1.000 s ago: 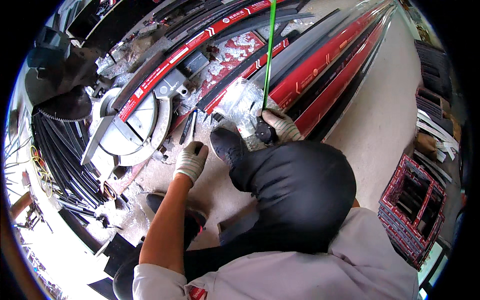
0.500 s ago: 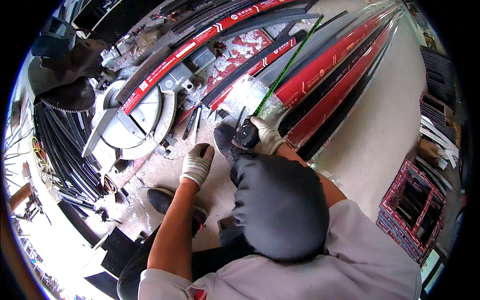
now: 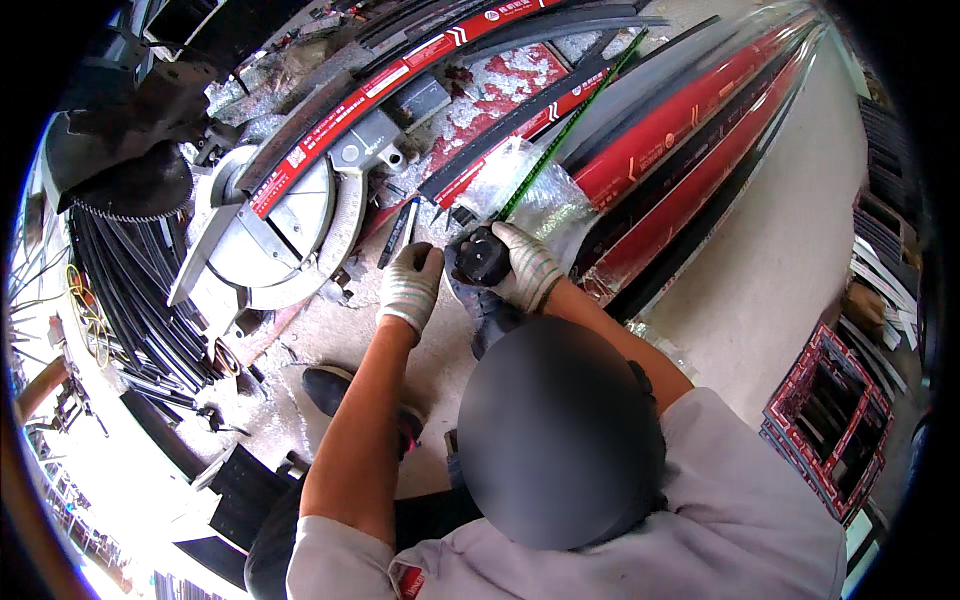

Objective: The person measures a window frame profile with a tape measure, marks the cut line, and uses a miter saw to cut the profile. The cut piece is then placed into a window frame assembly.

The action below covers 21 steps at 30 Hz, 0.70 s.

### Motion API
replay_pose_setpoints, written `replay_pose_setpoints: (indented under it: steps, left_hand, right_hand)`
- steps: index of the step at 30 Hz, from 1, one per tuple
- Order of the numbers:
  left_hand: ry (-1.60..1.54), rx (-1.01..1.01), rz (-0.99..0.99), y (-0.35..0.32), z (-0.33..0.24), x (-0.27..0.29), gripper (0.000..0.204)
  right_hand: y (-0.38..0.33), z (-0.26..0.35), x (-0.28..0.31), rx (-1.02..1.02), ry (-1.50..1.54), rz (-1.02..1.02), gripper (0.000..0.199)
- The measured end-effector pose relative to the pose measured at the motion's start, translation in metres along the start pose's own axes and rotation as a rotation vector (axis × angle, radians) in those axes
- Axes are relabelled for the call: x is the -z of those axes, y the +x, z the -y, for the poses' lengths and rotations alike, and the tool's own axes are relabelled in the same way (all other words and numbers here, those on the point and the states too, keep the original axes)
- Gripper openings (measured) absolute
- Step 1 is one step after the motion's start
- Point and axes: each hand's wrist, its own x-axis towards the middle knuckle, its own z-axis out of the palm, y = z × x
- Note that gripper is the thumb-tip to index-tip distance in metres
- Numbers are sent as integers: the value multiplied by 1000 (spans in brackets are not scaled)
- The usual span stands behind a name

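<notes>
My right hand (image 3: 530,270), in a white knitted glove, grips a black tape measure (image 3: 482,258). Its green blade (image 3: 570,128) runs out to the upper right, over clear plastic wrap (image 3: 520,178) and along a red-and-black strip (image 3: 540,120). To the left is my left hand (image 3: 410,290), gloved and holding nothing that I can see; its fingers are bent, with a small gap between thumb and forefinger. Just beyond its fingertips a white pen with a blue end (image 3: 410,218) and a dark pen (image 3: 391,243) lie on the floor.
A mitre saw (image 3: 265,235) with a toothed blade (image 3: 130,185) stands at left, a long red-labelled strip (image 3: 350,115) across it. Plastic-wrapped red and black profiles (image 3: 680,130) stretch away at right. Black strips (image 3: 130,290) lie far left; red-edged frames (image 3: 830,420) are stacked right.
My left hand has moved forward, closer to the pens. My right hand and the tape measure have shifted slightly up the picture. The view has also shifted a little.
</notes>
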Motion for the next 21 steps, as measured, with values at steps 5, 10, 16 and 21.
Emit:
replay_pose_setpoints:
  steps: [5,10,16,21]
  left_hand:
    - [-108,30,-165,56,18,-19,50]
    - [-489,305,-143,90,-6,-43,53]
    - [-610,457,-175,102,-12,-58,36]
    - [-690,340,-248,110,7,-57,37]
  right_hand:
    - [-10,0,-8,87,4,-60,21]
    - [-7,9,9,104,23,-43,21]
    - [-4,15,17,81,94,-61,19]
    - [-9,17,8,76,76,-36,19]
